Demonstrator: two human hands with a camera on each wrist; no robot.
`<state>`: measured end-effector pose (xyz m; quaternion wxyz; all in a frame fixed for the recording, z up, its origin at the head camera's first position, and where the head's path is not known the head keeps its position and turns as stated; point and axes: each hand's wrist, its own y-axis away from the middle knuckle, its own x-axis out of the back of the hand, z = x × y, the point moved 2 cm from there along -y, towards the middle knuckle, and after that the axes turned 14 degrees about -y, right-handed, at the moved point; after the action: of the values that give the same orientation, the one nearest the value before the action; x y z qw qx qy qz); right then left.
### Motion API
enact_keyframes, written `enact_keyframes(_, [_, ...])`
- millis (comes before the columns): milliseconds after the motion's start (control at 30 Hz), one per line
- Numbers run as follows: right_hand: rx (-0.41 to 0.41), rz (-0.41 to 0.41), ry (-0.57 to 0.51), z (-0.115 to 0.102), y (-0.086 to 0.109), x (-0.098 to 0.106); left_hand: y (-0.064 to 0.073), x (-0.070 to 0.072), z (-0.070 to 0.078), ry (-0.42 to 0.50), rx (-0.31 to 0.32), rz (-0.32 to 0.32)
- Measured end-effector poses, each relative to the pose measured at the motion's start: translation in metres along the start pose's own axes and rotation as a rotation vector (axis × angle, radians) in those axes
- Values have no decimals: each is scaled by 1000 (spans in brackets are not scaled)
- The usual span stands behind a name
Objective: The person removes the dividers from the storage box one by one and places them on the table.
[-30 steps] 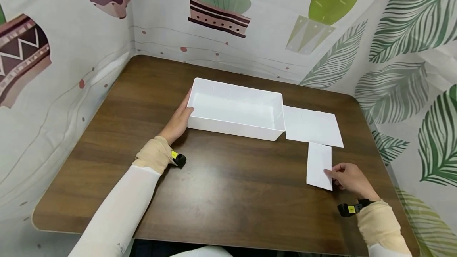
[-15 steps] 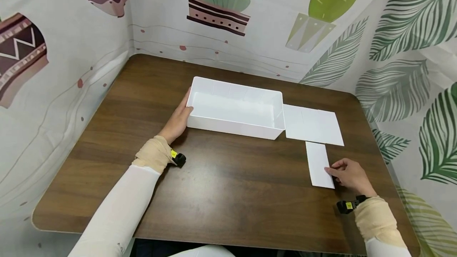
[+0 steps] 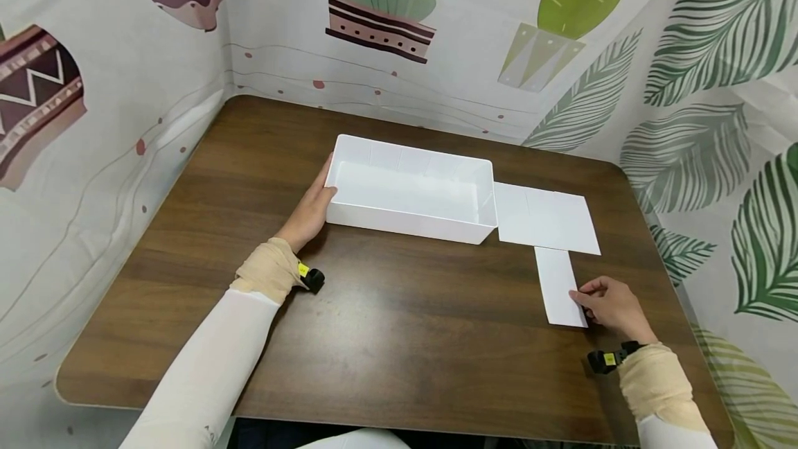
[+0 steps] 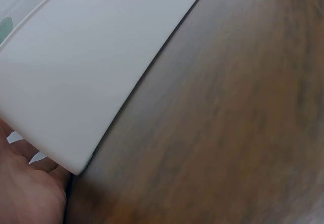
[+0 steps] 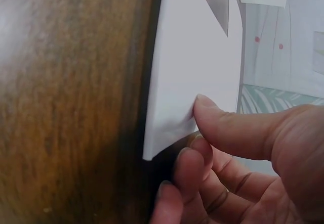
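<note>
A white rectangular open-topped box point(image 3: 399, 224) stands on the brown table, its inside facing up. My left hand point(image 3: 307, 217) holds its left end, thumb at the rim near the front corner. In the left wrist view, the fingers lie against the outside of the box point(image 4: 96, 57), and some are hidden by it. My right hand point(image 3: 607, 307) pinches the right edge of a narrow white card point(image 3: 557, 286) near its front end. The right wrist view shows the thumb on the face of the card point(image 5: 197, 57), with fingers curled beneath.
A larger white sheet point(image 3: 548, 220) lies right of the box, its left edge against or behind the box's end; I cannot tell which. The narrow card's far end meets its front edge. The wooden table point(image 3: 374, 338) is backed by patterned cloth walls point(image 3: 467, 40).
The narrow card has turned slightly, its front end swinging right, and it looks narrower than before. My right hand has shifted slightly away from me. The left hand and box stay put.
</note>
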<state>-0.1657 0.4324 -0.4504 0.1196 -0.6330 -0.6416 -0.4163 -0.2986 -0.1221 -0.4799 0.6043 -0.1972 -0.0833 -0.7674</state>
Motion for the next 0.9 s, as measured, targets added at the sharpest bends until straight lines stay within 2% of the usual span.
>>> enact_keyframes(133, [-4,4,0,1,0,1,6,2,17,27,0,-11])
enact_keyframes(233, [-6,5,-6,1,1,0,7,3,21,26,-3,-14])
enact_keyframes(467, [-39,14,-43,1,0,2,-2,-4,-5,2,7,-5])
enact_keyframes(600, [-39,51,-39,-5,0,2,-5,-7,-9,-17,0,-7])
enact_keyframes(733, [22,76,-28,-31,-7,0,-2,-3,-11,-11,22,-7])
enact_keyframes(900, [119,113,-97,-86,-24,-10,4,11,-15,-4,85,-28])
